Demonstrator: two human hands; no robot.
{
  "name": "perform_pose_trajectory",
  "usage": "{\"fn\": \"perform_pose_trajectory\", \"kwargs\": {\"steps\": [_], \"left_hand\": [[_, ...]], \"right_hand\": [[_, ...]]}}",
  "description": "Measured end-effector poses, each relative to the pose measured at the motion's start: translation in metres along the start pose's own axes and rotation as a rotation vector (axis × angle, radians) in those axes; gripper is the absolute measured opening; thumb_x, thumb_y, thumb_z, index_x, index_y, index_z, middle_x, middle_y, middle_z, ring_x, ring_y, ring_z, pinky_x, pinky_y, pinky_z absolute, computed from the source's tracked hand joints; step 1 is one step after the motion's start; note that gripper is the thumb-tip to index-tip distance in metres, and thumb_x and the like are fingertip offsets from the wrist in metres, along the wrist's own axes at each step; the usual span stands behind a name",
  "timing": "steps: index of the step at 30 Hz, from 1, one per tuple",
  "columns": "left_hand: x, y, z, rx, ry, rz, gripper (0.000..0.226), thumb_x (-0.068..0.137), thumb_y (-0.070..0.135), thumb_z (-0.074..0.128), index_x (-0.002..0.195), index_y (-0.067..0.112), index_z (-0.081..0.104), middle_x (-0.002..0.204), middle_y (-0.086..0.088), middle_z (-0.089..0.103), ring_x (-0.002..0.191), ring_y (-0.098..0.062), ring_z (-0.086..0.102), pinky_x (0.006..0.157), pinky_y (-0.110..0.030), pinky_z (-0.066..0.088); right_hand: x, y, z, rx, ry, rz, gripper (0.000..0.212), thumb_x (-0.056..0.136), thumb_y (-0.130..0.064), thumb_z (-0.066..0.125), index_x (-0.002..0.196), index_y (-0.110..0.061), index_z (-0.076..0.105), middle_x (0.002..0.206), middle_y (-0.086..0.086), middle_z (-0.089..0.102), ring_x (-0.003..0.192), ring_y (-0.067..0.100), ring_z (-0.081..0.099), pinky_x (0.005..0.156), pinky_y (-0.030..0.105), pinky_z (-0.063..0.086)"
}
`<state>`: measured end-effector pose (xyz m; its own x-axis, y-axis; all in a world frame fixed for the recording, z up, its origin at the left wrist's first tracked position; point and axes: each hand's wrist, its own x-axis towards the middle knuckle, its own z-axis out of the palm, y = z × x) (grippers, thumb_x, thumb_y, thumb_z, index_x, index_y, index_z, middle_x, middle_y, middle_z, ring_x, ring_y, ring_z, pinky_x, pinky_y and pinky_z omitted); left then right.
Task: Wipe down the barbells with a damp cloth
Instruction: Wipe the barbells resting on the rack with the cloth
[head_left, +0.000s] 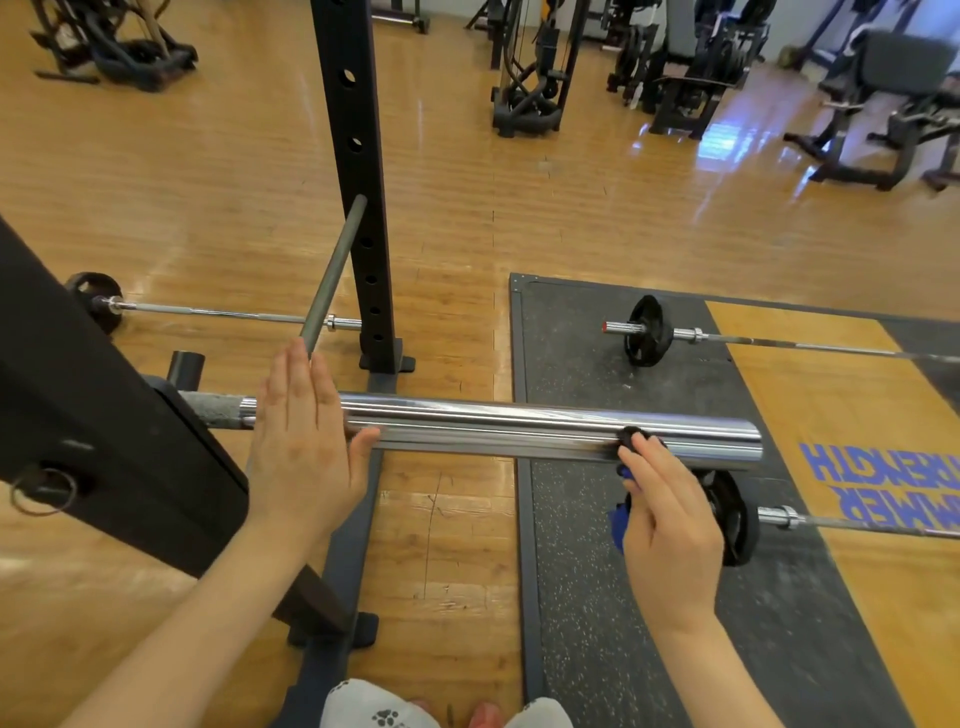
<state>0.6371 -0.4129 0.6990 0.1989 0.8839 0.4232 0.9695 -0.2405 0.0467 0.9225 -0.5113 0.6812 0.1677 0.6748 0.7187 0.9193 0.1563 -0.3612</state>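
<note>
Chrome barbell sleeve (545, 428), blue cloth (619, 522), black rack upright (358, 182), honey wood floor (208, 171), speckled grey mat (582, 571).

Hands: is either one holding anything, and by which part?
The right hand grips a blue cloth bunched in its fingers. The left hand lies flat on the barbell sleeve.

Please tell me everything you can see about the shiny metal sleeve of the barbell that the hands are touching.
The polished chrome barbell sleeve is a thick, smooth cylinder, lying level across the view above the floor. Its free end points right, over the black rubber mat. The left hand lies flat on it near its inner end. The right hand presses a dark blue cloth against its near side.
</note>
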Motion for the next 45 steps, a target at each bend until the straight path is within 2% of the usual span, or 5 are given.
{"fn": "perform_pose_trajectory", "kwargs": {"steps": [6,12,26,39,45], "left_hand": [[0.033,-0.005,-0.004,-0.046,-0.044,0.004,0.090,0.098,0.057,0.001,0.138,-0.017,0.030,0.145,-0.034,0.032,0.137,-0.044,0.029,0.113,-0.049,0.018],[0.032,-0.005,-0.009,-0.045,-0.058,-0.007,0.089,0.096,0.060,0.000,0.144,-0.012,0.021,0.152,-0.028,0.022,0.144,-0.036,0.016,0.116,-0.043,0.009],[0.017,0.002,0.000,0.007,0.079,0.077,0.071,0.102,0.042,0.012,0.139,-0.014,0.034,0.145,-0.033,0.033,0.138,-0.044,0.024,0.118,-0.042,0.003],[0.002,0.006,-0.009,-0.080,0.032,0.024,0.077,0.100,0.052,0.012,0.144,-0.010,0.024,0.152,-0.027,0.022,0.143,-0.038,0.016,0.118,-0.040,0.003],[0.018,0.003,-0.003,-0.087,0.071,-0.085,0.072,0.100,0.045,0.015,0.145,-0.011,0.020,0.152,-0.028,0.021,0.143,-0.038,0.015,0.118,-0.041,0.003]], "right_hand": [[0.037,-0.003,0.000,-0.014,0.064,0.052,0.032,0.093,-0.010,0.043,0.110,0.003,0.067,0.116,0.010,0.063,0.114,0.022,0.052,0.105,0.022,0.035],[0.033,-0.002,0.015,-0.095,-0.024,0.034,0.034,0.091,-0.013,0.041,0.103,0.002,0.070,0.111,0.015,0.067,0.108,0.027,0.058,0.094,0.045,0.048],[0.010,-0.006,-0.003,-0.005,-0.037,0.042,0.033,0.090,-0.009,0.043,0.109,0.000,0.068,0.115,-0.001,0.058,0.112,0.017,0.054,0.106,0.017,0.034],[0.036,-0.003,0.019,-0.132,0.000,0.007,0.031,0.091,-0.010,0.044,0.102,0.002,0.071,0.109,0.015,0.068,0.105,0.033,0.063,0.093,0.043,0.048],[0.012,-0.007,0.009,-0.086,0.022,-0.012,0.031,0.093,-0.008,0.043,0.102,0.000,0.071,0.114,0.012,0.067,0.110,0.025,0.060,0.099,0.033,0.044]]}}
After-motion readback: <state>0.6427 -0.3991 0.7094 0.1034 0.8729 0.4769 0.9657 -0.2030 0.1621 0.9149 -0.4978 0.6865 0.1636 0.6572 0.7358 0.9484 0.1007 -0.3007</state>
